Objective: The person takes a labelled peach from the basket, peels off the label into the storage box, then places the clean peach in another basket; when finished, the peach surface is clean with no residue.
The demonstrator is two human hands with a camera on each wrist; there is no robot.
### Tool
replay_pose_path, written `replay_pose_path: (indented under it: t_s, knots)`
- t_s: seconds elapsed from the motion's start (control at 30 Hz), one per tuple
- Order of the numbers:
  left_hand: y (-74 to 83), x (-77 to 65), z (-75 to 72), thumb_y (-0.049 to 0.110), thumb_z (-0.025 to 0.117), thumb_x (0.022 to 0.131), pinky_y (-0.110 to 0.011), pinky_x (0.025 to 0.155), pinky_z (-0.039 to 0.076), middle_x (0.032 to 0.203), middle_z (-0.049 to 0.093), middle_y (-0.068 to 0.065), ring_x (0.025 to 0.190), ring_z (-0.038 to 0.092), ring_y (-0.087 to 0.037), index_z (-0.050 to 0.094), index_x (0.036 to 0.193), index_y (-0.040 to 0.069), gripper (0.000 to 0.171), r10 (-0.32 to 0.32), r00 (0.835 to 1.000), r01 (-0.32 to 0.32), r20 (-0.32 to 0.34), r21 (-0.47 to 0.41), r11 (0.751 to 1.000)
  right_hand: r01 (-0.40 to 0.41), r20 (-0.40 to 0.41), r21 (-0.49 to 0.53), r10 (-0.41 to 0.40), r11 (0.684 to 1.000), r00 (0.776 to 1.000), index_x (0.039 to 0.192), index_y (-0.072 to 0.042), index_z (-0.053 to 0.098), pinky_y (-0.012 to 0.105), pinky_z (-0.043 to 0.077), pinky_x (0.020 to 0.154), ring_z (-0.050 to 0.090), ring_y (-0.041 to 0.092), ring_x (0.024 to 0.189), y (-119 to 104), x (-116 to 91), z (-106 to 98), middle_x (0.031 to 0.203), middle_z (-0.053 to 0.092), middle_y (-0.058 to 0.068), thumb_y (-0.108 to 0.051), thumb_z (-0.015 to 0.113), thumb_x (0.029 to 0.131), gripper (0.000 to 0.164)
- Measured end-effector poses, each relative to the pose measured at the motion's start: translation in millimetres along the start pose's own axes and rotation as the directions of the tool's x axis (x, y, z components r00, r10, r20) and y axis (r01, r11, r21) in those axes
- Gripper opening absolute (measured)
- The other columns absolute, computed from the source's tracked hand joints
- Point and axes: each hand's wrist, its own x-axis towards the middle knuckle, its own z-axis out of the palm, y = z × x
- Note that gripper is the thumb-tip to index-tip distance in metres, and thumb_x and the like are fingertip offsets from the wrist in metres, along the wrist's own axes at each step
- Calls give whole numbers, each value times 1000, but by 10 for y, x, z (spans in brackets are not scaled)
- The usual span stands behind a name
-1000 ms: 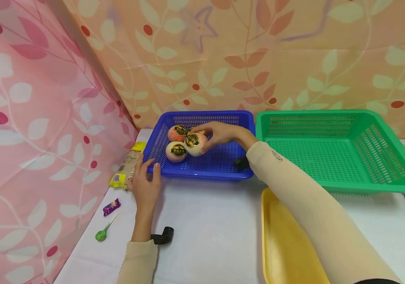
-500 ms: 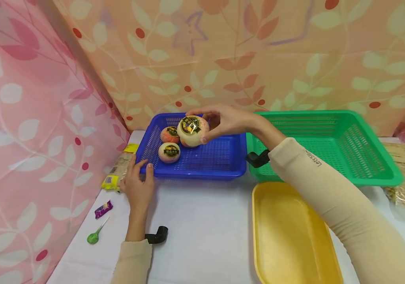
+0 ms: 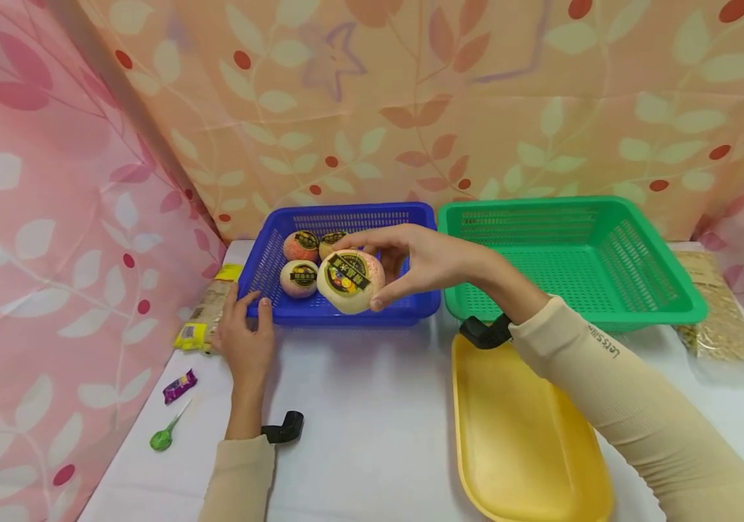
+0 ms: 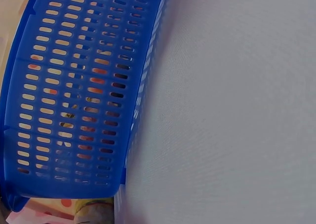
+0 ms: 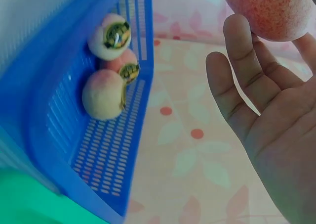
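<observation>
My right hand (image 3: 420, 261) holds a round pale-and-pink peach (image 3: 349, 281) with a black-and-gold label, gripped between thumb and fingers above the front of the blue basket (image 3: 372, 317). In the right wrist view, the peach's red-speckled side (image 5: 271, 11) shows above two extended fingers. Three more peaches stay inside the basket at its left end, among them a front one (image 3: 298, 278) and a redder one (image 3: 300, 246). My left hand (image 3: 245, 348) rests at the basket's front left corner, fingers touching the rim. The left wrist view shows the slotted basket wall (image 4: 74, 85) but little of that hand.
A green basket (image 3: 607, 319) stands right of the blue one, with a yellow tray (image 3: 522, 435) in front. Food packets lie at the left (image 3: 205, 312) and right (image 3: 724, 312). A purple-wrapped candy (image 3: 179, 386) and green lollipop (image 3: 162, 438) lie on the left.
My right hand has lifted the peach out of the group and brought it towards me, over the basket's front. The left hand stays at the corner. The head view has shifted right.
</observation>
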Motion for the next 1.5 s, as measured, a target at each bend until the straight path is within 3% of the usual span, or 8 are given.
replay_pose_path:
  t_s: [0.47,0.6,0.73,0.9,1.27,1.5]
  knots:
    - [-6,0,-8,41,59,100,-66,113,15,161,44,-8,148,40,-38,70,126,10,41,-1,1000,1,4,-4,1000,25,-44,13,-24,1000,999,149,-22,53,29,55,73,63,19,83,162,-145,666,132,66,-8,-25,90,77,80]
    - [-2,1,1,41,58,100,-67,113,14,161,44,-8,148,40,-38,70,126,10,42,-3,1000,3,7,-9,1000,33,-5,15,-33,999,999,148,-21,53,26,52,71,60,21,81,249,-132,804,134,65,-8,-27,91,77,81]
    - [2,-2,-2,38,59,100,-66,112,15,160,45,-8,147,41,-39,70,125,9,40,-1,1000,1,6,-17,1000,12,57,26,-13,1000,998,148,-21,54,31,53,71,59,23,81,354,-118,915,133,65,-8,-27,91,77,80]
    - [4,2,-2,37,60,100,-67,111,15,160,45,-9,147,41,-40,70,125,9,39,12,1000,-11,6,-26,1000,-54,128,19,51,998,990,147,-23,55,37,55,73,61,28,85,462,-116,995,130,66,-9,-27,90,78,78]
    - [19,0,-16,38,58,101,-67,110,15,161,43,-8,146,39,-42,69,126,9,40,-15,1000,15,20,-7,1000,-108,165,-37,112,993,980,144,-26,57,24,52,73,62,25,89,639,-51,1039,127,66,-12,-26,90,77,74]
    - [47,14,-19,38,60,100,-71,113,11,161,44,-10,145,37,-44,71,124,10,39,-17,1000,17,17,-4,1000,-128,240,-40,134,991,961,144,-21,58,26,54,75,64,27,91,659,-44,1044,126,67,-9,-22,88,78,73]
